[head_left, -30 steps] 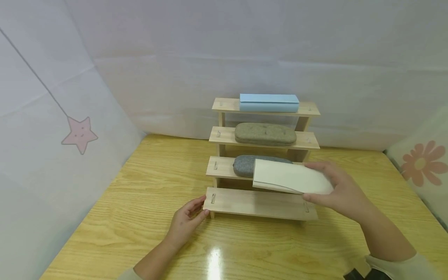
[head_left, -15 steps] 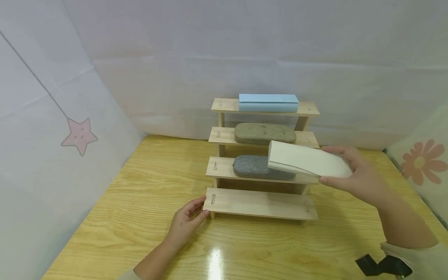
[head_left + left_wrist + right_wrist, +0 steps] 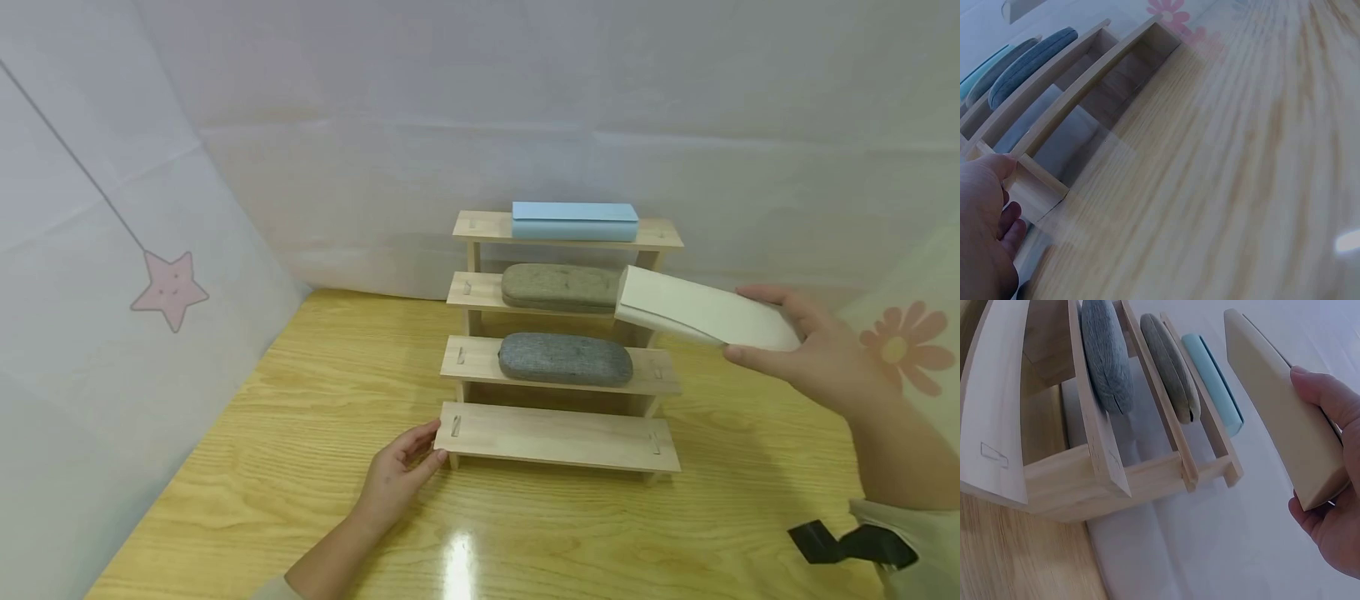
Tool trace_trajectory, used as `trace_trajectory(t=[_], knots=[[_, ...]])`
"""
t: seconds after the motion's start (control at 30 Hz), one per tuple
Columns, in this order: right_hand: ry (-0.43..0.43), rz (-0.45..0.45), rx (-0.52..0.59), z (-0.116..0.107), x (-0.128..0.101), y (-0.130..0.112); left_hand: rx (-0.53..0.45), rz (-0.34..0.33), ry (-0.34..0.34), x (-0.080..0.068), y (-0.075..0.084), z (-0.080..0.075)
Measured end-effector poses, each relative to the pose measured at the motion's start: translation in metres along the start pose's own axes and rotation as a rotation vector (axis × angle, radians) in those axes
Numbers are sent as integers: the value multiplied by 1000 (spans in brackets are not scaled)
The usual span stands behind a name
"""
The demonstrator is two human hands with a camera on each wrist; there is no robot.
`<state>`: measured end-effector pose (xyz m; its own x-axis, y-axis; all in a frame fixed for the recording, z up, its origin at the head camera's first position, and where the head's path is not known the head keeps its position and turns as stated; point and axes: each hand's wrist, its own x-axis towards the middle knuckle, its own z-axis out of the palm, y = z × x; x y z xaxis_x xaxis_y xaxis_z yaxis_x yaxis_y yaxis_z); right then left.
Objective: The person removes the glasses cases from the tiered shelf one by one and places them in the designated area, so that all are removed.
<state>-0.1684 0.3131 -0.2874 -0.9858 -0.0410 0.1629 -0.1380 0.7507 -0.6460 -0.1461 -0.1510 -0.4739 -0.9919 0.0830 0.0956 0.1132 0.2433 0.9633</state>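
My right hand (image 3: 817, 354) grips a cream glasses case (image 3: 705, 308) by its right end, thumb on the near side and fingers behind. The case is raised and tilted, its left end overlapping the second shelf from the top in the head view. With thumb and fingers, my left hand (image 3: 397, 471) holds the left end of the lowest step of a wooden stepped rack (image 3: 555, 437). On the rack sit a light blue glasses case (image 3: 575, 222) on top, an olive-brown case (image 3: 558, 287) below it, and a grey case (image 3: 566, 360) on the third step down.
The rack stands on a wood-grain table (image 3: 315, 450). Behind and beside it hang pale cloth walls (image 3: 375, 150), printed with a pink star (image 3: 170, 290) and a flower (image 3: 903, 348). A black strap (image 3: 847, 546) hangs at the right sleeve.
My right hand has carried the cream case up and to the right, away from over the lower steps, uncovering the grey case. My left hand keeps its place on the rack.
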Motion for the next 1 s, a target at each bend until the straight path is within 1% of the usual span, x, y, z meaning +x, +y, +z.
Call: trace_trajectory(t=[0.1, 0.27, 0.47, 0.5, 0.7, 0.83, 0.93, 1.0], knots=[[10, 36, -18, -4, 3, 3, 0, 9, -1, 0, 0, 0], [38, 50, -42, -10, 7, 8, 12, 24, 2, 0, 0, 0], [53, 94, -58, -17, 8, 14, 2, -4, 0, -1, 1, -1], [57, 97, -53, -18, 8, 16, -1, -13, -1, -1, 1, -1], [95, 107, -18, -25, 6, 28, 10, -13, -5, 0, -1, -1], [120, 107, -34, -28, 5, 36, 14, -15, -4, 0, -1, -1], [122, 123, -66, -29, 4, 42, 15, -18, 0, -1, -1, -1], [125, 117, -71, -29, 4, 47, 19, -12, 2, 0, -1, 0]])
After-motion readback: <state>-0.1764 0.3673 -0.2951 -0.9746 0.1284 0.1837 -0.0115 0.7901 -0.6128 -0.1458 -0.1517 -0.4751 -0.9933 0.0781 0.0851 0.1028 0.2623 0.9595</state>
